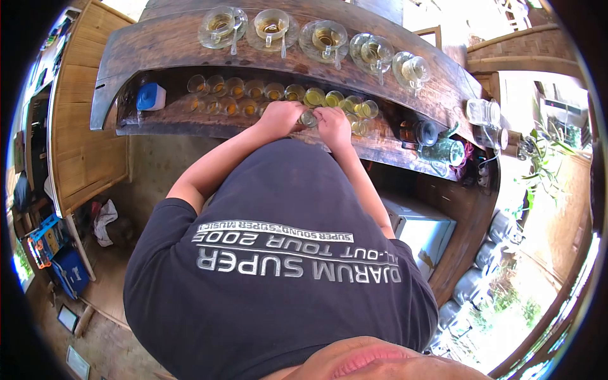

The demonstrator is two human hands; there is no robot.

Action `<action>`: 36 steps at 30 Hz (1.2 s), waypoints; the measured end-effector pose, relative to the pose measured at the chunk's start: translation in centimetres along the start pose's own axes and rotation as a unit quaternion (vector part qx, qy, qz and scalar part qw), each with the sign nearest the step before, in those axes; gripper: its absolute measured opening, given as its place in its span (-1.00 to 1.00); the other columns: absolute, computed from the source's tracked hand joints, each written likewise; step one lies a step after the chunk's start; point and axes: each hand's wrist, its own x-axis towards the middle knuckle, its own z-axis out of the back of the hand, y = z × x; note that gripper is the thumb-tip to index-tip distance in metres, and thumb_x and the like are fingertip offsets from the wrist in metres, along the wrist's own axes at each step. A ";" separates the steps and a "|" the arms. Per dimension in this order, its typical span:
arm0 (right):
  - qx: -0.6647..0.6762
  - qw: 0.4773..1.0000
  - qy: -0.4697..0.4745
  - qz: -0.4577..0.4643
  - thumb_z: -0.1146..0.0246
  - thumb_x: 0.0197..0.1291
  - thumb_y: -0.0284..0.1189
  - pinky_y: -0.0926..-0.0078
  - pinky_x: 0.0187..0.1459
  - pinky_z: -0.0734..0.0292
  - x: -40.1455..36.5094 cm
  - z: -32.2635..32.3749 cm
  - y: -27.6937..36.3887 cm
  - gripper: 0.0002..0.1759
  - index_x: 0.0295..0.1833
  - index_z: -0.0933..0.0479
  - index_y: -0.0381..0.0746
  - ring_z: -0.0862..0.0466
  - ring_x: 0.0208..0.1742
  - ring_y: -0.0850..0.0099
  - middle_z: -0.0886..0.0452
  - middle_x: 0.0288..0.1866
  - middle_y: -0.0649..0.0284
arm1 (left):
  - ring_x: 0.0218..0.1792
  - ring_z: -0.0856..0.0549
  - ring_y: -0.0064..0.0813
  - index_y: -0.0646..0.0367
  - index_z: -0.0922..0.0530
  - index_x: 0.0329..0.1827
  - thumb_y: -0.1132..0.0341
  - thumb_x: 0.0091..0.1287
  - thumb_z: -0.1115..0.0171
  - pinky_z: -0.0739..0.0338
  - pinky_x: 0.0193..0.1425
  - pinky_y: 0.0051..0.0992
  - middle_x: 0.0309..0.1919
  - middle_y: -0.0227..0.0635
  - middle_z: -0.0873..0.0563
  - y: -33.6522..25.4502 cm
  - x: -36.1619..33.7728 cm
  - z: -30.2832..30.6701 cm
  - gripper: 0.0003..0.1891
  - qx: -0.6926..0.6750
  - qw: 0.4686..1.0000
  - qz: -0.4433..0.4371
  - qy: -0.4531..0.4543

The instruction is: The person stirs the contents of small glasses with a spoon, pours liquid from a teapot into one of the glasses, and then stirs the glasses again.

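My left hand and my right hand meet at the front of the lower shelf, with a small glass between them. The fingers of both hands are closed round its sides; the left fingertips are partly hidden. Beyond my hands, two rows of small glasses line the shelf. To the left they hold an amber-brown drink, such as this glass. Toward the right the contents look yellow-green, as in this glass.
Glass cups on saucers with spoons stand along the upper wooden counter. A blue-lidded container sits at the shelf's left end. To the right are a dark jug, a green glass mug and a clear jar.
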 end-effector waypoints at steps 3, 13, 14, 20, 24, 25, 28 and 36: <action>0.007 1.000 0.020 0.017 -0.51 0.40 -0.44 0.03 0.01 -0.75 -0.6 -0.4 0.0 -0.93 -0.10 -0.86 -0.20 -0.81 -0.09 0.02 -0.90 -0.15 0.17 | 0.07 -0.92 0.01 0.12 -0.80 0.26 0.05 0.31 -0.70 -0.80 0.07 0.02 0.02 -0.17 -0.93 -0.1 0.0 -0.2 -0.46 -0.007 0.999 -0.019 -0.031; 0.007 0.999 0.043 0.012 -0.52 0.38 -0.41 0.06 -0.01 -0.79 -1.0 -0.6 -0.2 -0.92 -0.08 -0.88 -0.13 -0.83 -0.05 0.07 -0.91 -0.14 0.23 | 0.15 -0.91 0.01 0.13 -0.80 0.40 -0.06 0.37 -0.65 -0.81 0.16 -0.02 0.14 -0.14 -0.93 0.1 0.2 0.0 -0.36 0.011 1.000 0.006 0.024; 0.007 0.999 0.043 0.013 -0.52 0.38 -0.41 0.06 -0.01 -0.79 -0.9 -0.5 -0.4 -0.92 -0.08 -0.88 -0.13 -0.83 -0.05 0.07 -0.91 -0.14 0.23 | 0.15 -0.91 0.01 0.13 -0.80 0.40 -0.06 0.37 -0.65 -0.81 0.15 -0.01 0.15 -0.14 -0.93 0.1 0.2 0.0 -0.36 0.009 1.000 0.003 0.016; -0.004 1.000 -0.019 -0.005 -0.54 0.37 -0.40 0.06 -0.01 -0.79 -0.5 -0.2 0.0 -0.92 -0.09 -0.88 -0.15 -0.82 -0.08 0.06 -0.91 -0.15 0.22 | 0.14 -0.92 0.02 0.12 -0.80 0.41 -0.07 0.37 -0.64 -0.82 0.15 -0.01 0.15 -0.14 -0.93 0.4 0.1 -0.4 -0.36 0.008 1.000 -0.004 0.006; 0.015 0.999 0.010 -0.031 -0.53 0.43 -0.42 0.03 0.03 -0.75 -0.6 0.2 -0.3 -0.91 -0.06 -0.88 -0.19 -0.81 -0.07 0.01 -0.89 -0.17 0.16 | 0.10 -0.92 -0.02 0.14 -0.81 0.33 -0.02 0.34 -0.69 -0.81 0.10 -0.01 0.06 -0.19 -0.93 0.2 0.1 -0.5 -0.41 0.007 1.000 -0.003 -0.015; 0.005 0.998 -0.003 -0.056 -0.52 0.44 -0.42 0.03 0.03 -0.75 -0.6 0.4 -0.2 -0.91 -0.07 -0.88 -0.20 -0.81 -0.06 0.02 -0.89 -0.17 0.15 | 0.10 -0.92 -0.02 0.14 -0.81 0.33 -0.02 0.34 -0.69 -0.81 0.10 -0.01 0.06 -0.19 -0.93 0.1 0.1 -0.5 -0.41 0.007 1.000 -0.002 -0.015; 0.020 1.000 -0.004 -0.010 -0.51 0.44 -0.43 0.04 0.03 -0.75 -0.2 -0.1 -0.2 -0.91 -0.07 -0.88 -0.19 -0.81 -0.06 0.02 -0.89 -0.17 0.15 | 0.13 -0.92 0.01 0.12 -0.81 0.40 -0.04 0.36 -0.66 -0.82 0.14 -0.01 0.14 -0.15 -0.93 0.2 0.2 -0.3 -0.37 0.007 1.000 0.008 0.006; 0.003 1.000 -0.003 -0.011 -0.52 0.39 -0.42 0.03 0.00 -0.77 -0.2 -0.1 -0.4 -0.93 -0.11 -0.86 -0.16 -0.82 -0.09 0.04 -0.90 -0.17 0.19 | 0.04 -0.92 0.00 0.10 -0.82 0.23 -0.01 0.30 -0.69 -0.81 0.03 0.01 -0.02 -0.20 -0.92 0.1 0.2 -0.4 -0.47 -0.006 1.000 -0.008 -0.027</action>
